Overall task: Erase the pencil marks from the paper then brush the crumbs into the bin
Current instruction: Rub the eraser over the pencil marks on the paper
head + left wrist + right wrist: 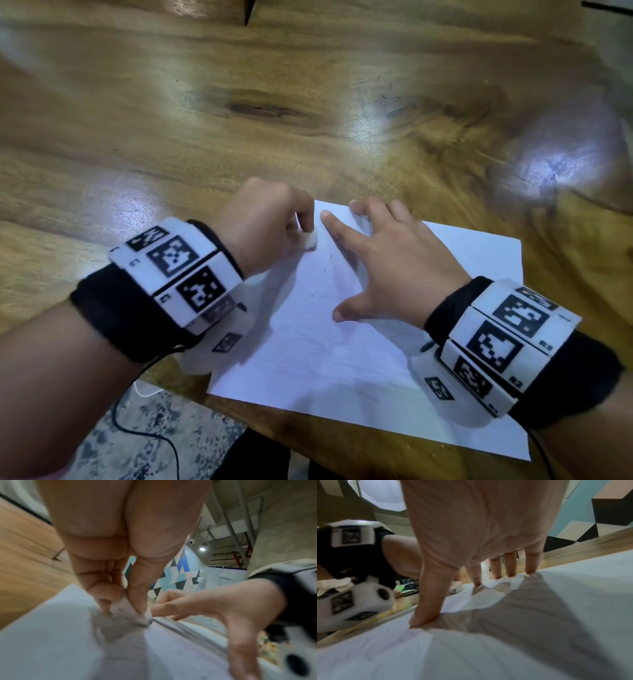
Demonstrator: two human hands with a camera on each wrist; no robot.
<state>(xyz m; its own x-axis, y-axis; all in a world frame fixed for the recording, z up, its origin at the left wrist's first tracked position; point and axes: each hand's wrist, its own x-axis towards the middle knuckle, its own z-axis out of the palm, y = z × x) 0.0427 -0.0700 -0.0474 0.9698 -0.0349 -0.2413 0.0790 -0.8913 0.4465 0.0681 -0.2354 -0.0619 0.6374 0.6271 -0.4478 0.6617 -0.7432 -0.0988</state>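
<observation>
A white sheet of paper [359, 342] lies near the front edge of the wooden table [239, 120]. My left hand [270, 219] pinches a small white eraser [310, 240] and presses its tip on the paper's far left corner; in the left wrist view the eraser [126, 608] sits between thumb and fingers. My right hand [387, 253] lies spread on the paper, straight fingers pressing it flat; its fingertips [510, 573] touch the sheet [505, 649]. A few dark eraser crumbs [325, 270] lie on the paper between my hands. Faint pencil lines show on the sheet. No bin is in view.
The table runs far and wide beyond the paper, with bright glare patches. The table's front edge is just under my wrists, with speckled floor [147, 428] and a black cable [164, 442] below. A patterned wall [178, 574] stands behind.
</observation>
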